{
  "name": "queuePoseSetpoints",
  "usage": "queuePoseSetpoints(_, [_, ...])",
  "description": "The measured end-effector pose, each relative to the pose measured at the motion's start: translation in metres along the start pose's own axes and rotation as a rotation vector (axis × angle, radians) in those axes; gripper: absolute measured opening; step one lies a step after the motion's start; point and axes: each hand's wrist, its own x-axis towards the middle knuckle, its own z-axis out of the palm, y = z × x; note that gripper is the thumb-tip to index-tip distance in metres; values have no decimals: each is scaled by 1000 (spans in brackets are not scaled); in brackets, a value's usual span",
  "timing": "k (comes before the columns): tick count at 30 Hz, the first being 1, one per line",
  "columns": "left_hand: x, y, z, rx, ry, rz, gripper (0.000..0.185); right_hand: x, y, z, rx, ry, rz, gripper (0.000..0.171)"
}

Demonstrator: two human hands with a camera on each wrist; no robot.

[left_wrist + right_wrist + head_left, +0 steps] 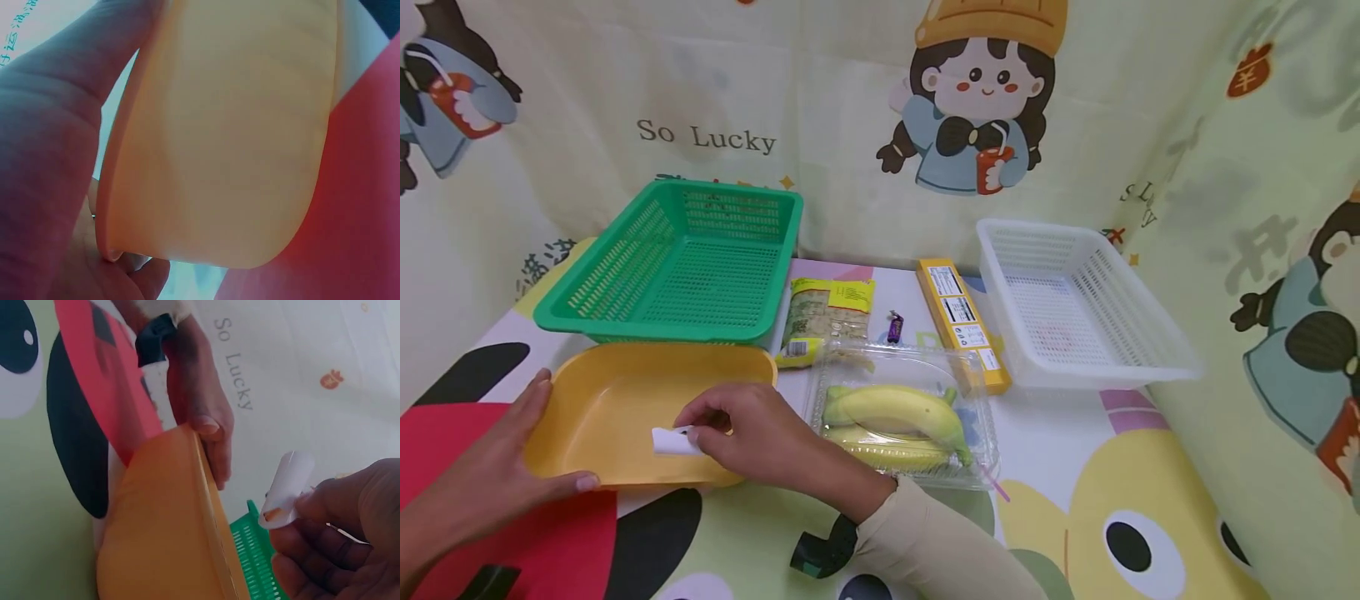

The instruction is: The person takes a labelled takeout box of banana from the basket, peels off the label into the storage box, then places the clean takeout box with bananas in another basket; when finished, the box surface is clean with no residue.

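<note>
At the left end of an orange plastic basin (602,400), my left hand (505,467) grips the rim, its thumb along the near edge and the fingers at the far left corner. The left wrist view is mostly filled by the basin's smooth wall (219,137). Over the basin's near right part, my right hand (748,425) pinches a small white piece of paper (672,441) between thumb and fingertips. In the right wrist view this paper (290,484) curls into a short roll, with a small brown mark near one end.
Behind the basin stands a green slotted basket (722,275); a white basket (1090,292) is at the right. Between them lie a yellow-labelled packet (827,317), a small purple item (895,327) and a yellow box (962,325). Bananas (895,417) sit in a clear plastic container (981,442).
</note>
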Motion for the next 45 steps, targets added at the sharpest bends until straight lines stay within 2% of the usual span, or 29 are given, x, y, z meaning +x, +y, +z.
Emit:
queuePoseSetpoints(6, [-1,1,0,-7,-3,-31,144,11,-1,3,-55,20,93,12])
queuePoseSetpoints(13, [-2,2,3,-19,4,-43,140,18,1,10,-66,-31,113,11])
queuePoseSetpoints(19, [-2,0,6,-23,4,-41,136,26,8,13,-156,-56,127,11])
queuePoseSetpoints(30, [-4,1,6,-34,11,-55,137,37,12,25,-250,-156,175,11])
queuePoseSetpoints(35, [-5,0,4,-33,13,-41,134,45,8,34,-311,-204,173,11])
queuePoseSetpoints(42, [-3,2,3,-52,7,-43,133,52,8,50,-390,-309,269,13])
queuePoseSetpoints(45, [-4,3,4,-54,9,-42,133,52,10,54,-447,-321,264,11])
